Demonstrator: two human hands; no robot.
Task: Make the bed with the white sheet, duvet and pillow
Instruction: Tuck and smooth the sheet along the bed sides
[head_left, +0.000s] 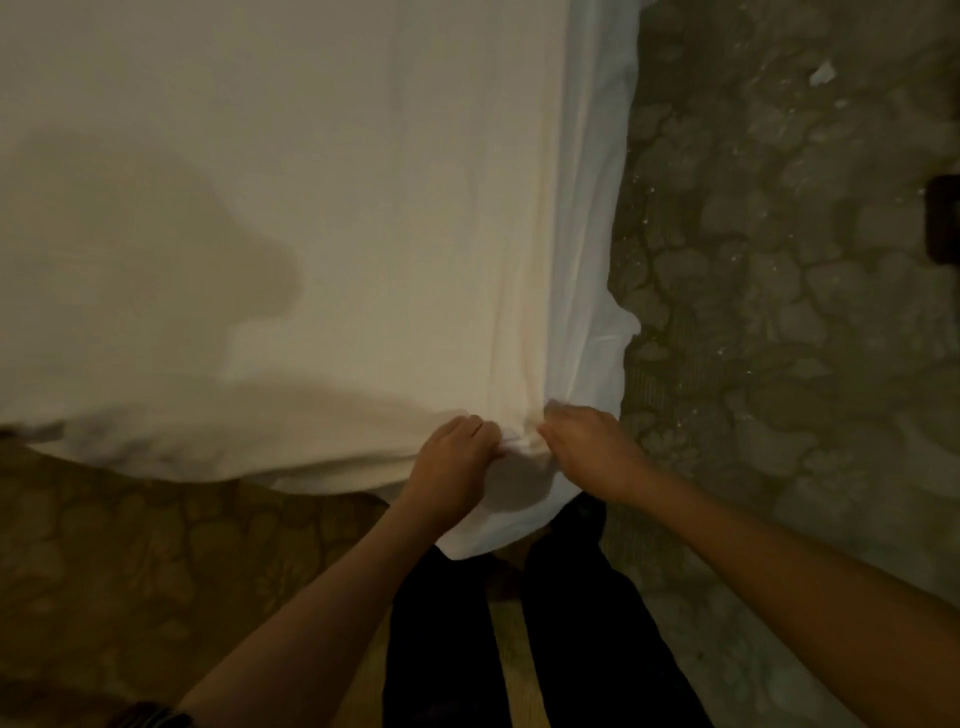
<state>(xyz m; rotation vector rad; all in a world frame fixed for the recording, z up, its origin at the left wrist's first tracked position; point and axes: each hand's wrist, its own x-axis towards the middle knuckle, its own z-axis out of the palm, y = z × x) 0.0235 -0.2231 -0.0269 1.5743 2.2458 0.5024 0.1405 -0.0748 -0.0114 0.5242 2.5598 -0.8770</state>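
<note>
The white sheet (311, 182) lies spread over the bed and fills the upper left of the head view. Its right side hangs down off the bed edge in soft folds. At the near right corner, my left hand (454, 462) and my right hand (587, 447) sit close together, each with fingers curled into a bunch of the sheet. A loose flap of sheet hangs below my hands over my dark trousers. No duvet or pillow is in view.
A patterned carpet (779, 312) covers the floor right of the bed, with a small white scrap (822, 73) on it. A patterned mattress side or bed base (130, 561) shows under the sheet at lower left. A dark object (944, 223) sits at the right edge.
</note>
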